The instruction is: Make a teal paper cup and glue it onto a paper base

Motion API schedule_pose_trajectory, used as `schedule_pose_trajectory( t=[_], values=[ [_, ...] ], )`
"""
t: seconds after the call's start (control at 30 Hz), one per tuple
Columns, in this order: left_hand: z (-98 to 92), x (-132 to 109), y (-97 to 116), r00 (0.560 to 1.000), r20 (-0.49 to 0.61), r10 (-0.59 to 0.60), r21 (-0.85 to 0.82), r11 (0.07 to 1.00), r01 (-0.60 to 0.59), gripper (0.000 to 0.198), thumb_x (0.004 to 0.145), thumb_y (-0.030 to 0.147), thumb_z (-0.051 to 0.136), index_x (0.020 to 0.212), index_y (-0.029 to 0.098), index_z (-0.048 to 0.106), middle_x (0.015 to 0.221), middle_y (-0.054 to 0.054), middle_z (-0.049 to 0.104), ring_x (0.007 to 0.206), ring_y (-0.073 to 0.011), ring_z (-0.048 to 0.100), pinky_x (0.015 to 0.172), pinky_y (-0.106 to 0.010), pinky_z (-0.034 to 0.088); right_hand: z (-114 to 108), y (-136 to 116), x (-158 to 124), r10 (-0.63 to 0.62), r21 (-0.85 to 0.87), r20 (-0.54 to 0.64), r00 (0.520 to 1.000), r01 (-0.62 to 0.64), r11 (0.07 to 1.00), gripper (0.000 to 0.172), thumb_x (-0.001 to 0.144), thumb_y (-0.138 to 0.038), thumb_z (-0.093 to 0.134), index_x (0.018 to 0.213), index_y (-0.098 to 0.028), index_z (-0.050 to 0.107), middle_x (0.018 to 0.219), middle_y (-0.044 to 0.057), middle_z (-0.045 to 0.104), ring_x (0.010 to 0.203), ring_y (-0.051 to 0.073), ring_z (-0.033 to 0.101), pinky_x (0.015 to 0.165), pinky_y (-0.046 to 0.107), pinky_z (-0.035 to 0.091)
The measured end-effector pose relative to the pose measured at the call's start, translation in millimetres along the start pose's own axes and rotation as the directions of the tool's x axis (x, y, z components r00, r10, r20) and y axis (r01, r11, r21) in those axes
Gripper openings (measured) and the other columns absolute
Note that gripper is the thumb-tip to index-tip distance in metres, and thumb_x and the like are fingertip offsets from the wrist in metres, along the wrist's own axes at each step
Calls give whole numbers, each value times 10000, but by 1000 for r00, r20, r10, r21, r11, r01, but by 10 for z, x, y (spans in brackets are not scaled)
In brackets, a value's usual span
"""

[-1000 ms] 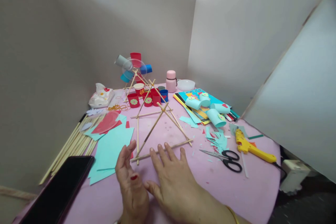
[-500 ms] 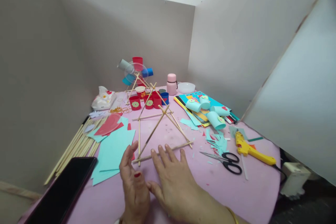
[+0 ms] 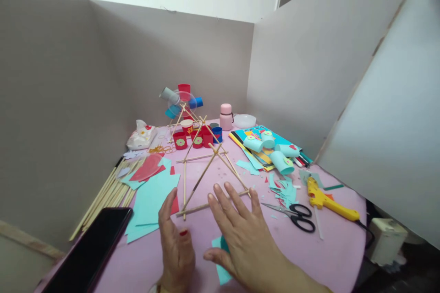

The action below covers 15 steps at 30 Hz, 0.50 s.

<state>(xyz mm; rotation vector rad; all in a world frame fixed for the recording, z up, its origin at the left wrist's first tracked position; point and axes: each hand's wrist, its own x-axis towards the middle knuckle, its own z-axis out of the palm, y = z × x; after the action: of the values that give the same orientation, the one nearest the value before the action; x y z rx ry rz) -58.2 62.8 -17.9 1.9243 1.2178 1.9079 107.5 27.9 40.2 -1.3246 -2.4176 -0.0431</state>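
Blue paper (image 3: 224, 275) is under the right hand (image 3: 237, 224), poking out by the thumb, so that hand's way nearer than the left. The visible bit runs roughly away from the wearer; can't tell its full length, mostly covered. Right hand's palm-down, fingers a bit spread. Left hand (image 3: 177, 247) is on edge beside it, loosely open, nothing visible in it. Stick frame (image 3: 202, 175) sits beyond both, scissors (image 3: 292, 213) right of the right hand.

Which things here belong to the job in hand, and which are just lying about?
Likely part of the job:
blue-green paper, partly hidden by the right hand
stick frame
scissors
glue gun

Probably just lying about:
phone
pink flask
tissue pack
white bowl
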Motion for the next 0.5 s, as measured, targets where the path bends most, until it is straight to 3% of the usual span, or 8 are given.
schedule_pose_trajectory(
  t=[0.1, 0.2, 0.3, 0.4, 0.5],
  values=[
    [-50, 9, 73, 987, 111, 115, 46, 992, -121, 590, 936, 513, 348, 1461, 260, 258, 1521, -35, 307, 1383, -207, 271, 1128, -323, 186, 12, 134, -165, -41, -125, -94, 995, 29, 992, 743, 936, -561, 331, 1497, -155, 62, 1560, 64, 86, 1446, 246, 18, 1082, 563, -205],
    [-60, 12, 175, 913, 323, 248, 108, 949, -296, 626, 939, 527, 292, 1483, 233, 194, 1565, -13, 219, 1410, -208, 220, 1141, -300, 149, 20, 271, -307, -53, -223, -138, 989, 21, 975, 738, 934, -537, 367, 1500, -170, 68, 1560, 65, 153, 1446, 237, 40, 1076, 490, -252],
    [-7, 14, 240, 774, 513, 372, 151, 848, -508, 701, 928, 559, 258, 1493, 161, 139, 1576, -69, 172, 1431, -241, 165, 1158, -367, 57, 51, 390, -406, 2, -265, -156, 988, -44, 963, 648, 968, -428, 358, 1499, -196, 66, 1561, 61, 164, 1444, 234, 81, 1097, 494, -198],
    [82, 35, 278, 628, 629, 457, 168, 709, -685, 830, 877, 641, 297, 1485, 97, 146, 1509, -169, 317, 1424, -281, 191, 1146, -450, -15, 101, 474, -468, 97, -258, -142, 985, -131, 957, 603, 974, -287, 347, 1495, -220, 50, 1562, 52, 163, 1436, 247, 133, 1123, 546, -25],
    [151, 76, 369, 550, 712, 436, 185, 640, -746, 917, 821, 714, 341, 1486, 112, 150, 1420, -178, 459, 1365, -299, 338, 1132, -458, -67, 170, 538, -511, 170, -248, -133, 977, -198, 948, 580, 964, -226, 338, 1491, -233, 96, 1556, 59, 190, 1423, 272, 188, 1097, 581, 142]
  ],
)
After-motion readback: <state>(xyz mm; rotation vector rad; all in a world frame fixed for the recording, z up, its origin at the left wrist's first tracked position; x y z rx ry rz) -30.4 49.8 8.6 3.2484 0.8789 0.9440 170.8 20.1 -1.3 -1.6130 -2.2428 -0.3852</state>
